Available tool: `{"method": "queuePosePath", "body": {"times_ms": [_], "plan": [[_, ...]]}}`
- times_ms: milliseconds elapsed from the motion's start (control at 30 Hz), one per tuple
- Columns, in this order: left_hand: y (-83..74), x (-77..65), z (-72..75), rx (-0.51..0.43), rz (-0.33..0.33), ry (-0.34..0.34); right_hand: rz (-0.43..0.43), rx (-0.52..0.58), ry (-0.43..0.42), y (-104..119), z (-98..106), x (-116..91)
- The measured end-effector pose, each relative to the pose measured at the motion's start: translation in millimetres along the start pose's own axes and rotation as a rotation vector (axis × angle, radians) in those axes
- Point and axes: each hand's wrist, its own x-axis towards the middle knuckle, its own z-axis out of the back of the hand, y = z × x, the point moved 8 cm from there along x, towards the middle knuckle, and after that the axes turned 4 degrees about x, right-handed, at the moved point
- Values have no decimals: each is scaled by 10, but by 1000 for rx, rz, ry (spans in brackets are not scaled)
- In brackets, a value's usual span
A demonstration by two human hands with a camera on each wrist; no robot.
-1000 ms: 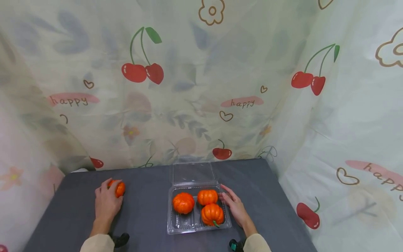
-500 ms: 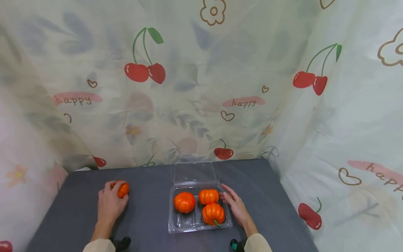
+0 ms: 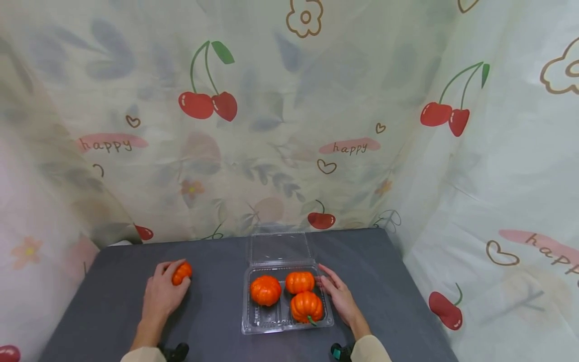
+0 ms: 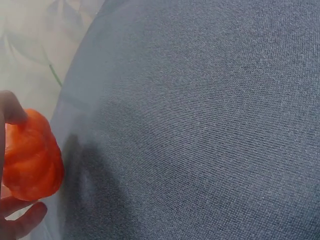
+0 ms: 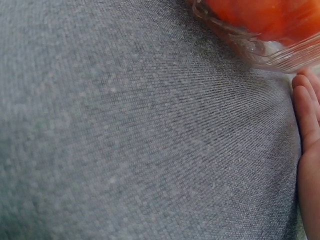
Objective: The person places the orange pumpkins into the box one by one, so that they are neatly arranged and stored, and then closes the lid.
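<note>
My left hand grips a small orange pumpkin at the left of the table, with fingers over its far side and the thumb on the near side. In the left wrist view that ribbed pumpkin shows between the fingers, a shadow beside it on the cloth. A clear plastic clamshell box lies mid-table, its lid folded back. Inside are one pumpkin on the left and two on the right, the nearer pumpkin with a green stem. My right hand rests fairly straight fingers against the box's right side.
Dark grey cloth covers the table. A patterned curtain with cherries and flowers rises behind the table and along both sides. Black straps with small devices sit at both wrists.
My left hand has moved to the right with the pumpkin, toward the box. The right hand stays at the box's side, and the other pumpkins keep their places.
</note>
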Motion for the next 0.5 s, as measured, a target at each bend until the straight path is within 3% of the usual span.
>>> {"method": "queuePosePath", "body": {"times_ms": [267,500], "plan": [[-96,-30,-13,-41,-60,55,-4,1,6,2,-1,-3],[-187,-33,-39,-76,-55,92,-3,4,7,13,-5,-9]]}}
